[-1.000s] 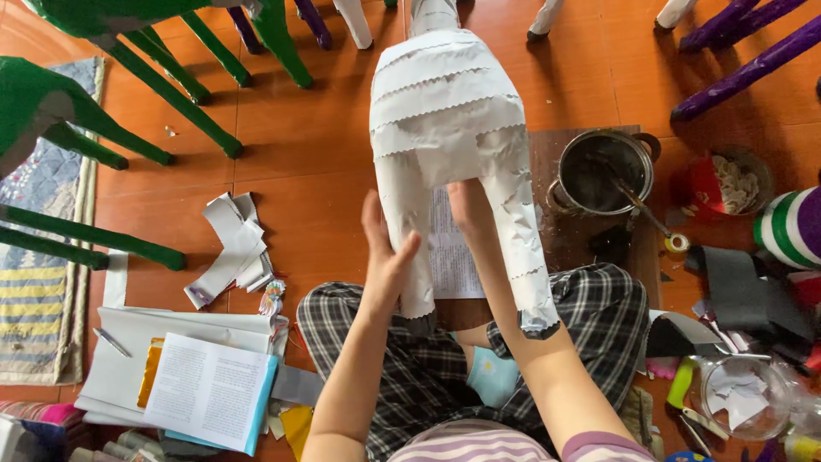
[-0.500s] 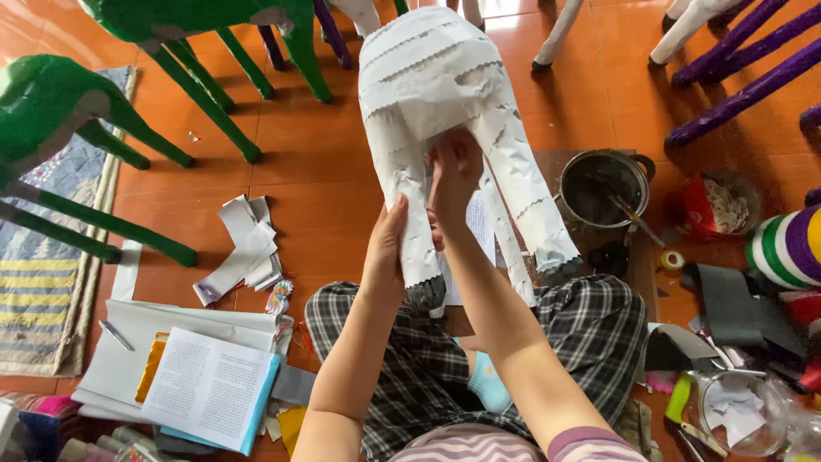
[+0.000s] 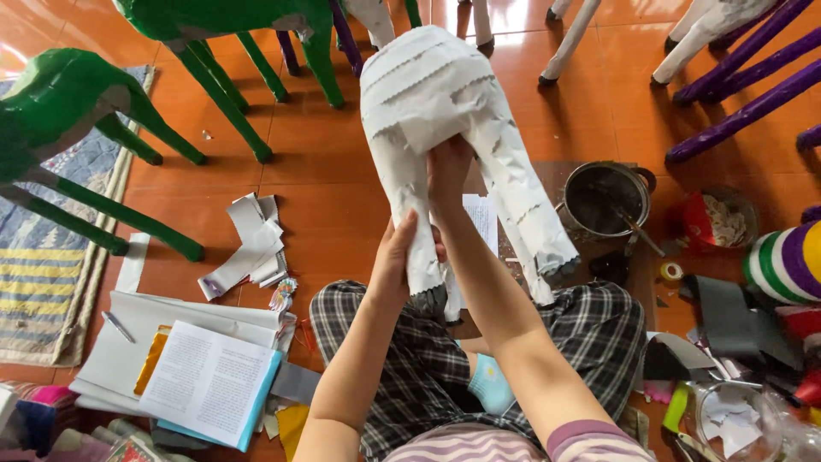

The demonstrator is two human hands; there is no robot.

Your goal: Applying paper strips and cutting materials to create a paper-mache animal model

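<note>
Paper-covered animal figure (image 3: 436, 103), white and four-legged, stands as the landmark at centre frame, held up above the person's lap with its body toward the top of the view and its legs pointing down toward the person; its long axis runs roughly away from the person.

Far left of the figure: two green animal figures (image 3: 77, 128), standing on the orange floor (image 3: 325, 197), with a striped mat (image 3: 43, 282) beneath the nearer one. Below and left of the figure: a loose heap of white paper strips (image 3: 248, 248), then a stack of paper sheets and an open booklet (image 3: 205, 381).

At the figure itself: the left hand (image 3: 398, 257) wraps one lower leg, fingers closed around it, a firm hold. The right hand (image 3: 449, 171) reaches higher, between the legs, palm and fingers pressed flat to the underside of the body where a paper piece lies; whether it pinches anything cannot be told. The right hand is the nearer to the body; the left steadies from below. The figure lies straight ahead of and above both hands.

Right of the figure: a dark metal pot (image 3: 609, 198) with a stick in it, just beside one leg. Further right: a red bowl (image 3: 717, 224), a small tape roll (image 3: 671, 271), a striped round object (image 3: 791, 261), and purple figure legs (image 3: 735, 85) above.
</note>
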